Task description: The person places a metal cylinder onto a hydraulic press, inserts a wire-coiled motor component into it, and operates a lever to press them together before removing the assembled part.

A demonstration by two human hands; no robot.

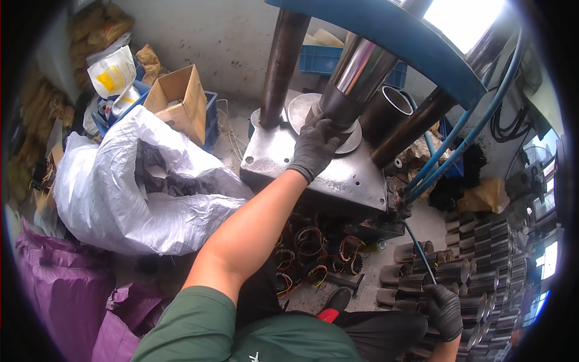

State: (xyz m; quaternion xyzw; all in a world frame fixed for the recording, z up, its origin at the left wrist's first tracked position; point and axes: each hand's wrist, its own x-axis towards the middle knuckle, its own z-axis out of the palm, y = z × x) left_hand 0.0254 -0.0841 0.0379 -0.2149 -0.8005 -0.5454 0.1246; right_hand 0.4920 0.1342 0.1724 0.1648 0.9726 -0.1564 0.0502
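Note:
My left hand [313,148], in a black glove, is closed against the side of a dark metal cylinder [341,107]. This cylinder stands under the shiny ram [363,67] of a press, above a round metal plate [350,143]. The glove hides part of the cylinder's lower end. At lower right, my right hand [444,312], also gloved in black, is wrapped round the end of a thin lever rod [420,250]. That rod slants down from beside the press's thick steel bed [313,172].
Many metal cylinders [461,271] lie stacked at right. Wound coils with coloured wires [310,241] lie beneath the press. A white sack [102,193], purple sacks [60,271] and a cardboard box [187,108] stand left. Blue hoses [464,142] hang beside the right column.

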